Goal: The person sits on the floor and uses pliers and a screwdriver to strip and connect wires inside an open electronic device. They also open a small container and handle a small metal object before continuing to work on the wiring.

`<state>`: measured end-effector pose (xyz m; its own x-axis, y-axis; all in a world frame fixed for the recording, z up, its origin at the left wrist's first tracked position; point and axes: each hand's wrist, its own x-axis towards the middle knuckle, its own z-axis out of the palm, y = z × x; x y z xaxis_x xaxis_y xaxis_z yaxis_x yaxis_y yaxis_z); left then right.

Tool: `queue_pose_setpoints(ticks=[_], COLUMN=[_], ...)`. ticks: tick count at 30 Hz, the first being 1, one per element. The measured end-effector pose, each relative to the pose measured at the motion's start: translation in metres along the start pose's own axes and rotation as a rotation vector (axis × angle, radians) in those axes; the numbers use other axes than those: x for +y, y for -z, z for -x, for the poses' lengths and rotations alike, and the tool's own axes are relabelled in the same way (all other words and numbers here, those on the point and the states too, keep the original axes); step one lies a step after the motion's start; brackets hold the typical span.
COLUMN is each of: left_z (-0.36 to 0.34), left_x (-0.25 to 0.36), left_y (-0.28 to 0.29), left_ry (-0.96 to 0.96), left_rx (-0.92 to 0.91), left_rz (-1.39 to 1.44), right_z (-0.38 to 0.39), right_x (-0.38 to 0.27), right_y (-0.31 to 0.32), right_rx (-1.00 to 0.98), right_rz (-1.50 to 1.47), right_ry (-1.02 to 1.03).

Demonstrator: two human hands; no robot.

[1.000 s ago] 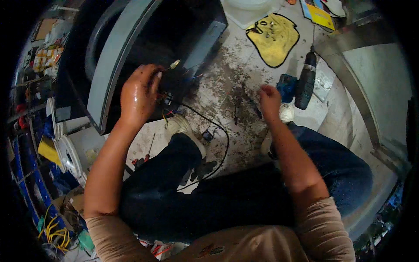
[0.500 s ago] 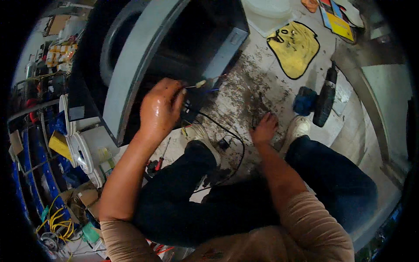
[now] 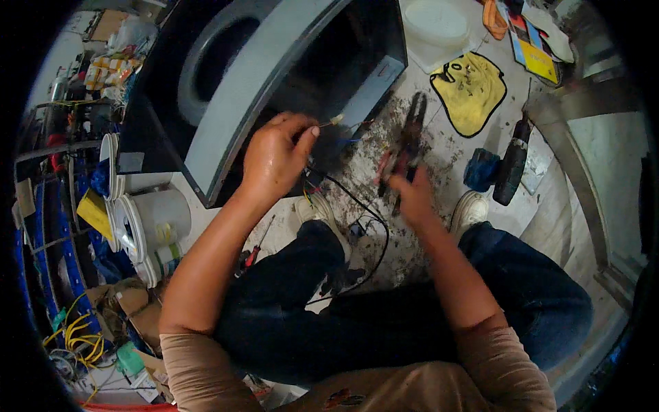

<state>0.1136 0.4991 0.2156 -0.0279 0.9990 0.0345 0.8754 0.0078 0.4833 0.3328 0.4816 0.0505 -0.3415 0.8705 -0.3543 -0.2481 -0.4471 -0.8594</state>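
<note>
My left hand is closed in a pinch on a thin wire, beside the opening of a big black appliance housing with a grey edge. A small pale connector sits on that wire, just past the fingertips. Brown and blue wires stick out close by. Over the dirty floor, my right hand grips dark pliers with reddish handles, their jaws pointing away from me. Motion blurs the pliers. A black cable curls across the floor between my feet.
To the right lie a cordless drill and a yellow cloth. A red screwdriver rests by my left leg. White buckets and blue shelving stand at the left. A pale tub is at the back.
My right hand was low over the floor with no tool plainly visible; now it holds the pliers, raised. My left hand has shifted slightly right in the picture, still pinching the wire.
</note>
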Motion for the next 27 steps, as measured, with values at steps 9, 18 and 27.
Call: queue_pose_setpoints(ticks=[9,18,27], left_z=[0.004,0.003,0.003], left_x=[-0.004,-0.001,0.003], left_y=[0.015,0.018,0.023], left_ry=[0.040,0.105,-0.012], left_rx=[-0.167,-0.141,-0.269], left_rz=[0.053,0.137,-0.026], right_z=[0.061,0.052,0.030], right_x=[0.002,-0.015,-0.035], right_y=[-0.071,-0.092,-0.097], right_rx=[-0.399,-0.310,-0.233], right_rz=[0.094,0.176,0.295], right_ry=[-0.030,0.046,0.106])
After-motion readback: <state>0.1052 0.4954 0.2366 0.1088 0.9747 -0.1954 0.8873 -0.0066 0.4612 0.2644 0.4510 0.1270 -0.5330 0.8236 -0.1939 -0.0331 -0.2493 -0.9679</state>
